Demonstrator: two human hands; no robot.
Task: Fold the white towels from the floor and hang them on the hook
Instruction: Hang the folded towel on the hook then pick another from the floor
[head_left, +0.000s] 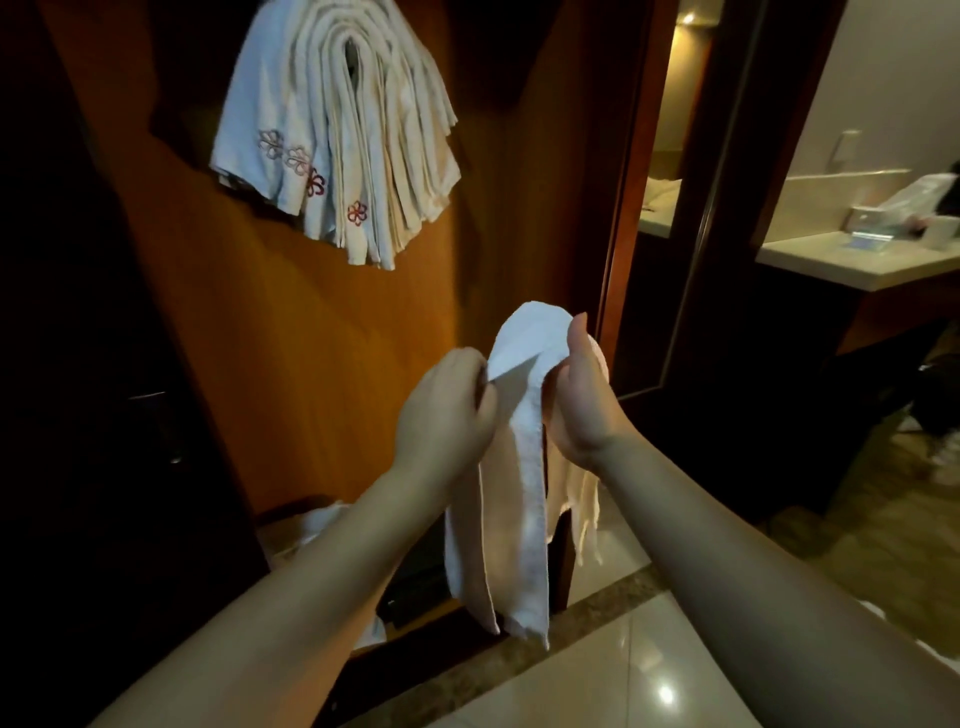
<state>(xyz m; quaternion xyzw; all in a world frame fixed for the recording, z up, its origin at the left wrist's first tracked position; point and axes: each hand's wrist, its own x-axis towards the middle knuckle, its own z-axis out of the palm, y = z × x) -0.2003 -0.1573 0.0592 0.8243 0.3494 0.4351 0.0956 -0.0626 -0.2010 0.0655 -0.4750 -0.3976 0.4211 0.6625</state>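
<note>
A: How many towels in the head view?

B: One towel (524, 467) in the hands, a thick bundle (337, 130) hanging high on the wooden panel (270, 322), too many layers to count, and two white bits low down: a heap (317, 525) behind the left forearm and a scrap (371, 631) lower still.

A: And the hands?

B: Two, bare. The left hand (441, 410) has its grip closed, fingers curled in pinching a folded corner. The right hand (582, 395) is curled round the top of the towel, thumb up, gripping it.

A: What does the held one look like?

B: White, soft, nubbly terry. It arches over the right hand in a rounded loop, and long narrow folded strips hang down from both hands, ends loose above the floor (649, 675).

A: The bundle?

B: Same cloth, draped in a fan of nested folds, with four small red flower embroideries near the lower edges. I can't see the hook itself.

A: Anything else?

B: Glossy pale floor tiles with a speckled stone border, a dark door frame (639, 208), and a pale worktop (857, 265) at the right.
</note>
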